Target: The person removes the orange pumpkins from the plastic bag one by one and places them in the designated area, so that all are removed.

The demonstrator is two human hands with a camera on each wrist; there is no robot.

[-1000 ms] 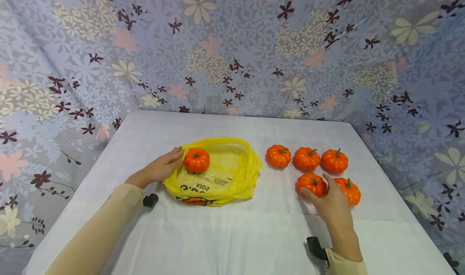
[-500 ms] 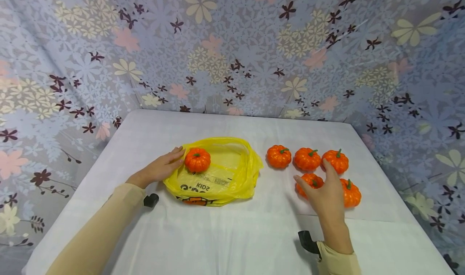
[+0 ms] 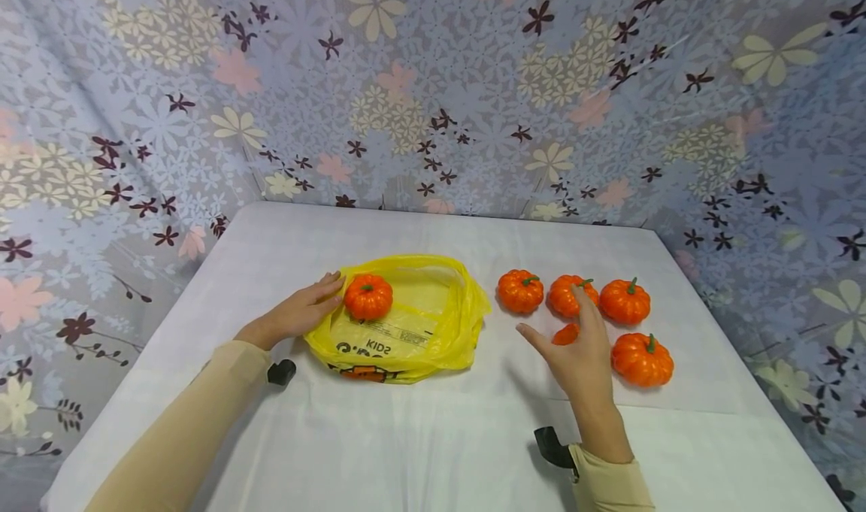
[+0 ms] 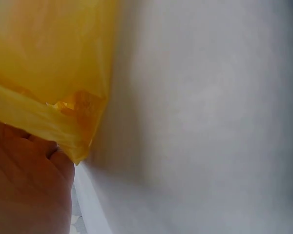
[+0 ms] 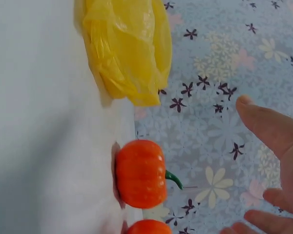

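Observation:
A yellow plastic bag (image 3: 446, 350) lies with its mouth spread, and one small orange pumpkin (image 3: 368, 297) sits inside at its left. My left hand (image 3: 298, 315) touches the bag's left rim with fingers extended; in the left wrist view a yellow fold hides the fingertips. My right hand (image 3: 578, 365) hovers with thumb and fingers spread, holding nothing. Below it a pumpkin (image 3: 566, 334) is mostly hidden. Close by stand a front right pumpkin (image 3: 643, 360) and a back row: left pumpkin (image 3: 519, 292), middle pumpkin (image 3: 571, 294) and right pumpkin (image 3: 625, 301).
All this is on a table under a white cloth (image 3: 406, 444). A flowered curtain (image 3: 433, 83) rises behind it and along both sides. Dark camera mounts stick out at both wrists, the right mount (image 3: 553, 446) above the cloth.
My right hand has drawn away from the front pumpkins and shifted left with its fingers spread, uncovering the front right pumpkin. The left hand and the bag have stayed put.

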